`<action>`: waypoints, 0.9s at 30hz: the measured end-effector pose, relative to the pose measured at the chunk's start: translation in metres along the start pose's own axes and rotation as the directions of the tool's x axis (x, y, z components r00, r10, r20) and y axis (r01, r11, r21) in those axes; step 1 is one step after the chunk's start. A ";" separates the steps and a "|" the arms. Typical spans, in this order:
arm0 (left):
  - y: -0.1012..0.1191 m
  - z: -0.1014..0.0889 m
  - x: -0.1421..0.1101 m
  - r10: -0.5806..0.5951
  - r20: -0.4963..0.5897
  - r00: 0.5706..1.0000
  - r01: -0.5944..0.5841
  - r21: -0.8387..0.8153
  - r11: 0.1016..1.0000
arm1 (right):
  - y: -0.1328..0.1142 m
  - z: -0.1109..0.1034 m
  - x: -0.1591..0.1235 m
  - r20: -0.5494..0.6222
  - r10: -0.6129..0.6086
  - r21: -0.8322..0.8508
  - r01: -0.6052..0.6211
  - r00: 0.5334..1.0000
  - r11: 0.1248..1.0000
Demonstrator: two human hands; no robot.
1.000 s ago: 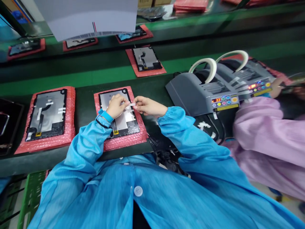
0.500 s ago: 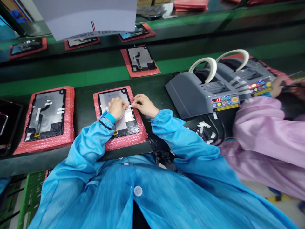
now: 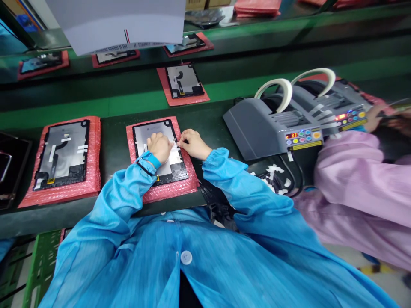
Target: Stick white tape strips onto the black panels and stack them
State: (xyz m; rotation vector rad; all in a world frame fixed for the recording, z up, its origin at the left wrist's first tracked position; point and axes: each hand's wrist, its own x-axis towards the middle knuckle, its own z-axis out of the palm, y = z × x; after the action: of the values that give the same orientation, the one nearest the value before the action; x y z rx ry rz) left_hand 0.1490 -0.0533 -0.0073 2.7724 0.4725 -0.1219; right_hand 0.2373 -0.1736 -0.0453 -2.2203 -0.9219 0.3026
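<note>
A tablet screen panel [image 3: 166, 171] with a grey back and black frame lies on pink bubble wrap [image 3: 154, 195] before me. My left hand [image 3: 159, 147] rests over the panel's middle, fingers curled and closed; what they hold, if anything, is hidden. At the panel's right edge, my right hand [image 3: 193, 144] pinches the end of a small strip of white tape [image 3: 175, 146], thumb and forefinger together. More white tape strips lie across that edge just below. A yellow patch by the lower edge is partly covered by my left sleeve.
Another panel [image 3: 72, 145] lies on stacked bubble wrap to the left. Beyond, a panel [image 3: 184, 81] lies on the green strip, several more behind. At right stand two grey tape dispensers [image 3: 257, 124], tape scraps [image 3: 274, 169] and a co-worker's pink sleeve [image 3: 349, 167].
My left hand has turned slightly, its fingers curling more over the panel. My right hand has shifted a little down along the right edge. The panel beyond has moved slightly left.
</note>
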 end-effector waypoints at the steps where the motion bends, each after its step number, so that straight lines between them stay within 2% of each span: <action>1: 0.000 0.000 0.000 0.002 0.001 1.000 -0.002 0.005 1.000 | 0.001 0.000 0.000 0.002 0.000 -0.003 0.000 1.000 1.000; 10: 0.000 0.001 -0.001 0.006 -0.011 1.000 -0.006 -0.013 1.000 | 0.000 0.005 -0.001 -0.050 0.049 -0.026 -0.050 0.998 0.998; 17: 0.000 0.000 -0.003 -0.005 -0.016 1.000 0.005 -0.031 0.999 | -0.007 -0.004 -0.005 -0.052 0.067 -0.019 -0.068 0.996 0.998; 20: -0.002 -0.001 -0.003 -0.016 -0.037 0.999 0.013 -0.073 0.997 | -0.011 -0.003 -0.022 -0.143 -0.020 -0.062 0.011 0.989 0.998; 23: -0.002 -0.001 -0.001 -0.014 -0.044 0.999 0.010 -0.099 0.995 | -0.016 0.004 -0.042 -0.130 -0.147 -0.151 0.127 0.981 0.980; 25: -0.002 0.000 0.000 -0.010 -0.039 0.999 0.006 -0.091 0.996 | -0.017 0.010 -0.051 -0.091 -0.157 -0.168 0.141 0.983 0.976; 27: 0.000 0.000 0.000 -0.002 -0.037 0.999 -0.001 -0.069 0.998 | -0.017 0.015 -0.054 -0.070 -0.111 -0.142 0.100 0.991 0.985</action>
State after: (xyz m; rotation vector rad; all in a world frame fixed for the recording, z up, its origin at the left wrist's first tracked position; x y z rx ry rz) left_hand 0.1493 -0.0532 -0.0079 2.7109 0.4775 -0.0530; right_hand 0.1831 -0.1949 -0.0475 -2.2808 -1.0412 0.1046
